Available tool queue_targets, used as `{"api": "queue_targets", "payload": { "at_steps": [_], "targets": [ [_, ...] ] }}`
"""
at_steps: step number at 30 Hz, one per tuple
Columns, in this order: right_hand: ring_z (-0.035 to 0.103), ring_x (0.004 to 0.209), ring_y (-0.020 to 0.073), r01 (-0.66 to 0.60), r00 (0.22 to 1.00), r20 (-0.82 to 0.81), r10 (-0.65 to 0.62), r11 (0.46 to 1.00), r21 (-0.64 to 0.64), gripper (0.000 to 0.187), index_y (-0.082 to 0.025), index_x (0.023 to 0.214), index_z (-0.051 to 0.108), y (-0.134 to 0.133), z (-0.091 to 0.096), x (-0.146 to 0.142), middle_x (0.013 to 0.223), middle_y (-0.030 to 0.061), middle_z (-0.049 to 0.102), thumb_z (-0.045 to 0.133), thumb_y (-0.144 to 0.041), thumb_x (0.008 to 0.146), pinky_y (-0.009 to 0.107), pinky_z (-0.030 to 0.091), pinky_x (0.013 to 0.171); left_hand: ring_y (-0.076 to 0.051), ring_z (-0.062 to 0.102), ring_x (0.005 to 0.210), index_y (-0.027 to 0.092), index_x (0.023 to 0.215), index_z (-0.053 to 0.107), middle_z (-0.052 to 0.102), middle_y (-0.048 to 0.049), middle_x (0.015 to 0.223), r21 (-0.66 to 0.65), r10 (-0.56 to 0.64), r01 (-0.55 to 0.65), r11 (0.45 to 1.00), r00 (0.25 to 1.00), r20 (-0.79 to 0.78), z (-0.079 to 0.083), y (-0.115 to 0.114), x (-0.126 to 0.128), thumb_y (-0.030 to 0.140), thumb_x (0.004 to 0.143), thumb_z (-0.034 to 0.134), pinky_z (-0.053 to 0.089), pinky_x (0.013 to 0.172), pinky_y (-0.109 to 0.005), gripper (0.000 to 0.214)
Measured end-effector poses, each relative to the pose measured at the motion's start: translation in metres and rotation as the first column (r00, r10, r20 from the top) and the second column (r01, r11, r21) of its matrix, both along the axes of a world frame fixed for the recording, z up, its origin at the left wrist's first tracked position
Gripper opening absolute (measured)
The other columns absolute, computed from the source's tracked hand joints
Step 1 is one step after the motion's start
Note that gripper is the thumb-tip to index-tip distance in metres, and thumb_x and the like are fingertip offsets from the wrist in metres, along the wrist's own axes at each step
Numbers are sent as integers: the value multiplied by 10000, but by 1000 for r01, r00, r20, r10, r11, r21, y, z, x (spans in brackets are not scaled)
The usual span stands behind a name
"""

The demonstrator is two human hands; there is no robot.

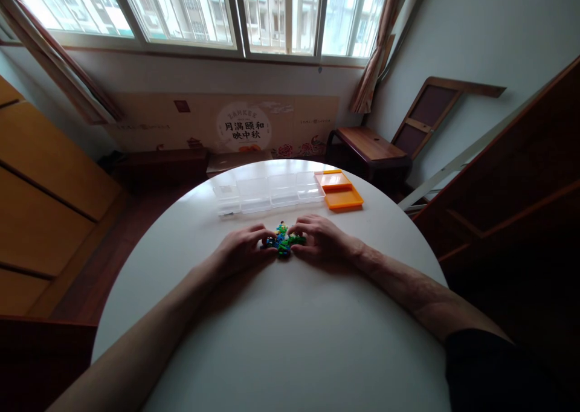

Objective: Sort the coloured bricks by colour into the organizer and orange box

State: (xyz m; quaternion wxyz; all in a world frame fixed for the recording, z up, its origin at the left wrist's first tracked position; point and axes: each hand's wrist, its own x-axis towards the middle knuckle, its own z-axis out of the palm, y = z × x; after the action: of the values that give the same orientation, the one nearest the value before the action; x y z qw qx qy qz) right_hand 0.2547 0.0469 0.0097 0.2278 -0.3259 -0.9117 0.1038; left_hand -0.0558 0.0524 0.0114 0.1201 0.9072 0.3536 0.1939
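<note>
A small heap of green, blue and yellow plastic pieces lies on the white table between my two hands. At its left side is my left hand, thumb and fingers curved and apart, fingertips touching the blue pieces. My right hand curves around the right side in the same way, its fingertips at the green pieces. Both hands rest low at the tabletop. The pieces are too small to make out their exact kind, and the curled fingers partly hide them.
Beyond the heap stands a row of clear plastic compartments. An orange tray adjoins its right end. The round white table reaches toward me. A wooden chair stands behind at the right, below the windows.
</note>
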Motion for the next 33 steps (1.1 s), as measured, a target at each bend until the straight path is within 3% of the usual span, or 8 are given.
{"api": "queue_targets", "payload": {
  "at_steps": [6,12,20,33],
  "targets": [
    [688,954,244,-68,993,-97,72,996,51,200,-225,1179,742,1,-2,1,1104,82,758,745,-353,1025,393,551,948,-117,622,676,271,1234,798,771,-22,1034,57,-58,53,997,994,92,-5,2,-1,531,1056,705,470,670,-245,329],
    [688,941,230,-44,989,-135,53,997,65,115,-234,1076,719,1,-7,0,1044,52,761,751,-201,971,370,545,947,-133,643,729,239,1089,777,739,-13,956,39,-63,59,997,992,113,-2,-1,1,486,1037,746,499,712,-236,254],
    [698,923,211,-82,981,-162,103,988,131,121,-241,1027,714,3,-10,0,1020,36,779,719,-132,974,347,542,920,-145,698,785,243,1108,787,768,-25,987,93,-126,113,989,981,146,-1,1,1,377,1065,715,536,744,-239,158],
    [751,977,197,-147,964,-200,175,978,149,62,-241,1081,737,8,-13,1,1062,41,813,685,-206,1077,357,569,953,-175,778,906,255,1090,819,825,-44,1077,149,-144,117,982,973,183,-1,2,3,286,1078,679,590,813,-260,144]
  ]
}}
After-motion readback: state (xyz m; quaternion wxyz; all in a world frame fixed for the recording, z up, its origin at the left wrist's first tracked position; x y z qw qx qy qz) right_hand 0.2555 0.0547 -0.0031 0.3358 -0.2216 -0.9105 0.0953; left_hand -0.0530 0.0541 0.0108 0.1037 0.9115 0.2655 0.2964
